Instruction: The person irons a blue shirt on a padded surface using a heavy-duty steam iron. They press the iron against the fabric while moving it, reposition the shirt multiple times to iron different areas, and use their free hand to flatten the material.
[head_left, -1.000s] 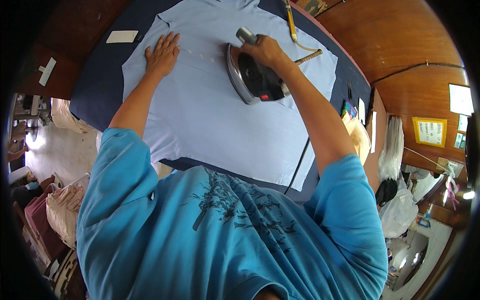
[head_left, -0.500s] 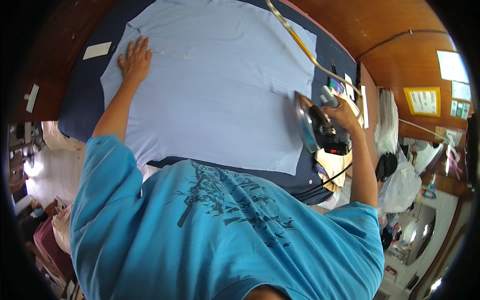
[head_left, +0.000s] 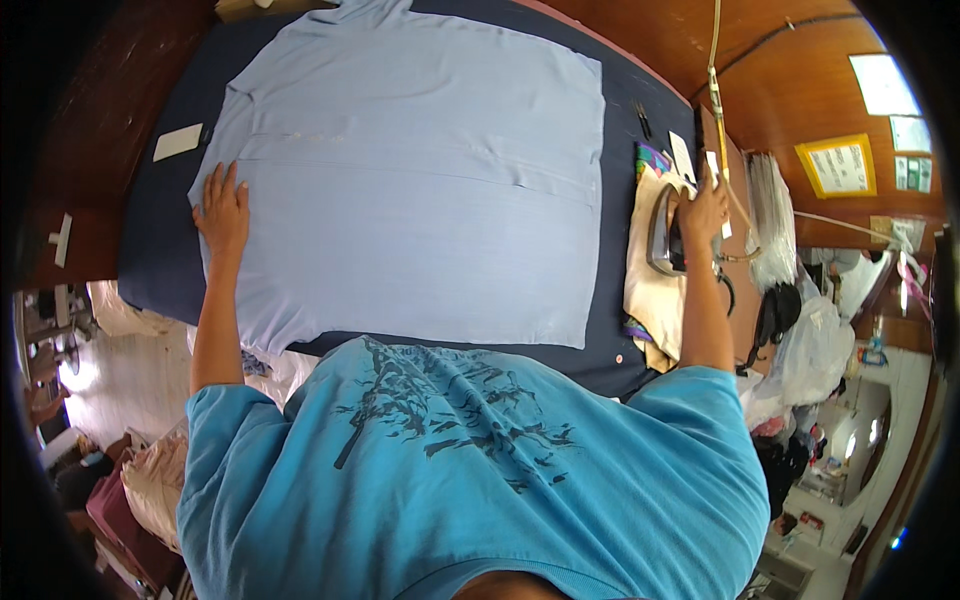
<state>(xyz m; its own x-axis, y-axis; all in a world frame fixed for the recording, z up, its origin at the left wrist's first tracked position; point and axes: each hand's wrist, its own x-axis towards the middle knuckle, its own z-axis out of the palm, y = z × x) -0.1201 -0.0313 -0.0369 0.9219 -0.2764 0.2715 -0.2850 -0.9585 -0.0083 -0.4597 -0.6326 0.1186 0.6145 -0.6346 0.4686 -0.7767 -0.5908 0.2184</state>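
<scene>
A light blue shirt lies spread across a dark navy padded table. Flat on its left edge rests my left hand, fingers spread. At the table's right side, my right hand is wrapped round the handle of an iron. The iron is over a folded cream cloth with a colourful patterned edge, apart from the shirt; its lower side is partly hidden. Part of the handle is covered by my fingers.
A yellowish hose hangs down near my right hand. Small dark snips and a white card lie beyond the cloth. Another white card is at the far left. Clear plastic covers hang at the right.
My right hand has carried the iron right, off the shirt's edge to the cream cloth. My left hand has slid nearer to me along the shirt's left edge.
</scene>
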